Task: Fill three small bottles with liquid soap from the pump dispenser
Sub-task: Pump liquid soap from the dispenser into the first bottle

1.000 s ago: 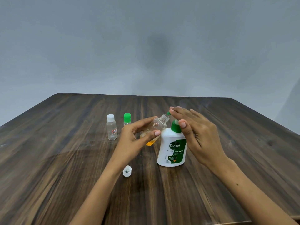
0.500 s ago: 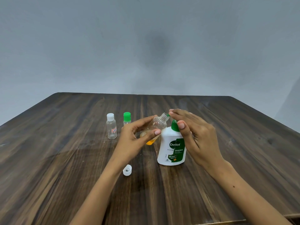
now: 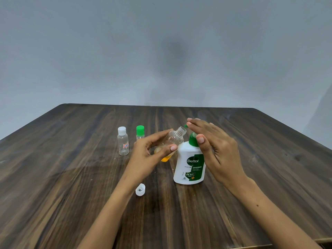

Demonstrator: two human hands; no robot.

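The right hand [image 3: 213, 146], fingers straight, has lifted slightly on the Dettol pump dispenser [image 3: 190, 164] mid-surface, readying another press; the left hand [image 3: 154, 150] still grips the tilted, part-filled small bottle [image 3: 172, 142] at its spout.

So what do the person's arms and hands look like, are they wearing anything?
Nothing is worn. The left hand and right hand are bare, with no gloves, rings or watch in sight. Both forearms are bare too, with no sleeves showing. The nails on the fingers are short and plain.
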